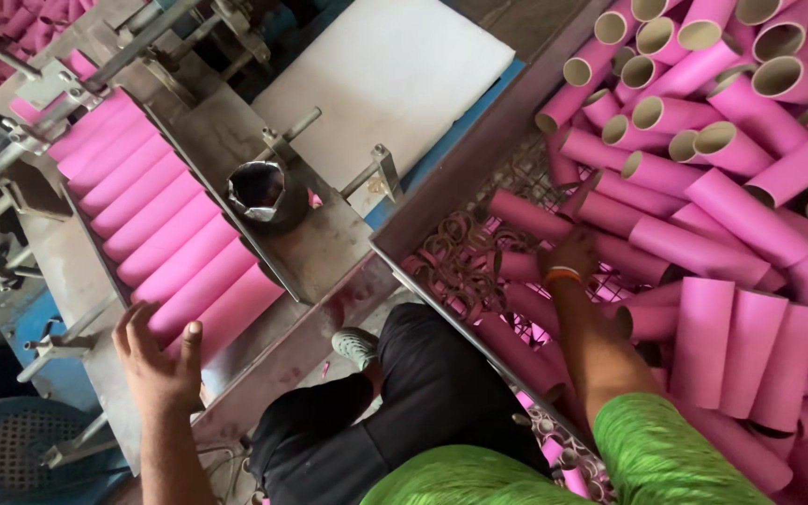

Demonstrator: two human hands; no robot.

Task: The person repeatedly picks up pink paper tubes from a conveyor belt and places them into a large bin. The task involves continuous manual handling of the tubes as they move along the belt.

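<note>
- Nearest, the left hand (156,355) lies with fingers spread apart on the near end of the sloping feed tray (81,281), thumb touching the lowest of the pink tubes in a row (156,220); it grips nothing.
- The person's green sleeve (656,458) and dark trousers (413,402) fill the bottom edge, and a grey shoe (355,346) shows just right of the tray; the rest of the body is cut off.
- Left of the tray's near end, a blue round basket (11,449) is partly out of frame.
- The right hand (572,254), an orange band at the wrist, reaches into the metal bin (451,187) right of the tray; it is curled down among the loose pink tubes (703,252), its fingers hidden, so I cannot tell whether it clasps one.
- Under that hand, brown cardboard rings (460,257) lie on the bin's mesh floor, half buried by tubes.
- Just right of the tray's middle, a crumpled metal cup (259,192) stands on the steel plate.
- Beyond the cup lies a white board (395,75).
- Farthest, above the tray's top, machine rods and brackets (151,33) run off the frame, hard to make out.
</note>
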